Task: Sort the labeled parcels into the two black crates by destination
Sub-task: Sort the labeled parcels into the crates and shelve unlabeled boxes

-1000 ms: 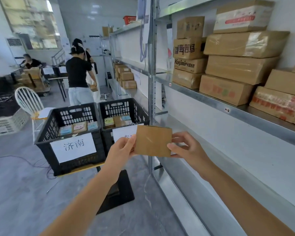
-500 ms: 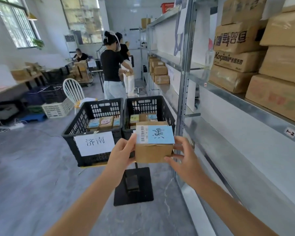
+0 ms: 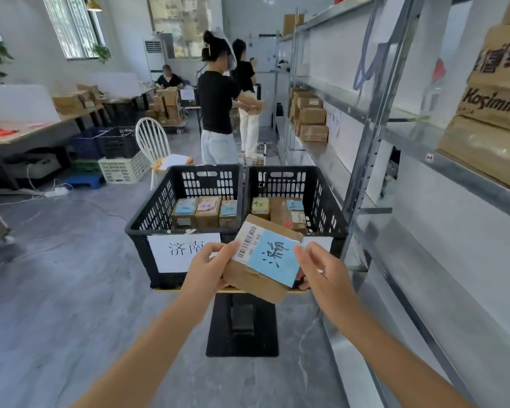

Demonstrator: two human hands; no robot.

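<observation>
- The left hand and the right hand are gripping the parcel by its sides, just before the right crate.
- They are holding the blue label facing up, probably to read the destination.
- The left crate is seemingly matching it.

Two crates, two hands — one held parcel

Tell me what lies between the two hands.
A blue-labelled parcel, tilted. The left hand and right hand grip it at opposite sides. The head view shows this.
</observation>
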